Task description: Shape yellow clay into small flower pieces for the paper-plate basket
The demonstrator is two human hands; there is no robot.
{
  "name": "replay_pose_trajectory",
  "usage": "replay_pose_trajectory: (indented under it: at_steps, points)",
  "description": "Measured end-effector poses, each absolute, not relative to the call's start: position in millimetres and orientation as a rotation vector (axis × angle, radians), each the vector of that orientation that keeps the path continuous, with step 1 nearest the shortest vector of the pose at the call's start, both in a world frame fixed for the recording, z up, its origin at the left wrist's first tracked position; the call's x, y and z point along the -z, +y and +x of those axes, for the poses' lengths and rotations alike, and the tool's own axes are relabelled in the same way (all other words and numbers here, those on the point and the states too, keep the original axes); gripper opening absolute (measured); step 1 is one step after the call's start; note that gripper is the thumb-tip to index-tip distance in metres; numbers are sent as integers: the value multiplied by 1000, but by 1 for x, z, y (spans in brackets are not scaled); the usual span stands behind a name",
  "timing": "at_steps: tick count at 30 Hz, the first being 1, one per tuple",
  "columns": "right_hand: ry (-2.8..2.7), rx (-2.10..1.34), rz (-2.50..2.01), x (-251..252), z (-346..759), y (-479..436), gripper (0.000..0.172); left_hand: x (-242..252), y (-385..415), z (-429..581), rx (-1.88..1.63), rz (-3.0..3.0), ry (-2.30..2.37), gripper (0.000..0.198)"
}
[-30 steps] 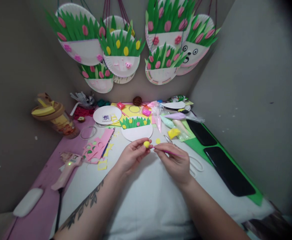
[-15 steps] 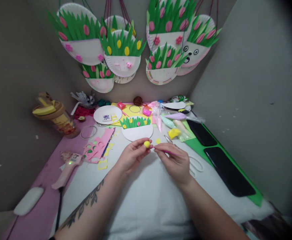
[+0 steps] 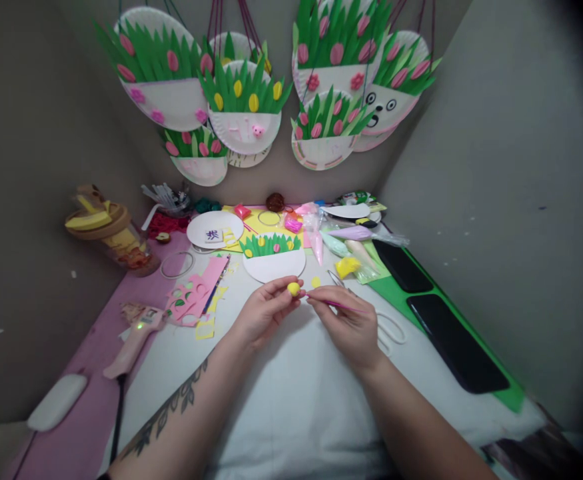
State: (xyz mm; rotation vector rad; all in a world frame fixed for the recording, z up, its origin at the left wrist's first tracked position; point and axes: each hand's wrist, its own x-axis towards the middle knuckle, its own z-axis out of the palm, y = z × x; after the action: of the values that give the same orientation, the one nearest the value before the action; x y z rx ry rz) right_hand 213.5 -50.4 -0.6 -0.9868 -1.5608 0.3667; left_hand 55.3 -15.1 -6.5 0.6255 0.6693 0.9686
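My left hand (image 3: pixel 262 312) pinches a small yellow clay ball (image 3: pixel 293 288) between thumb and fingers, above the white table cover (image 3: pixel 291 393). My right hand (image 3: pixel 350 325) grips a thin pink stick tool (image 3: pixel 340 305), its tip pointing left and almost touching the ball. Just beyond the hands lies a half paper plate with green paper grass and yellow buds (image 3: pixel 273 257). A small yellow clay bit (image 3: pixel 316 282) rests on the table beside it.
A pink glue gun (image 3: pixel 134 339) lies at the left, with pink cut-out paper (image 3: pixel 196 293) near it. Scissors (image 3: pixel 388 327) sit under my right hand. Clay bags (image 3: pixel 351 250), a white plate (image 3: pixel 214 229) and a jar (image 3: pixel 114 237) stand farther back. Finished plate crafts (image 3: pixel 244 110) hang on the wall.
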Motion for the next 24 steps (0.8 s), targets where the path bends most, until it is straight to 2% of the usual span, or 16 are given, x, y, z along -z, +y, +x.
replay_pose_trajectory:
  at_steps: [8,24]
  points:
    - [-1564,-369,-973,1,213,-50,20,7,-15,55,-969,629,664,30]
    - [-1561,-361,-996,1,213,-50,15,7,-14,55,-971,626,674,32]
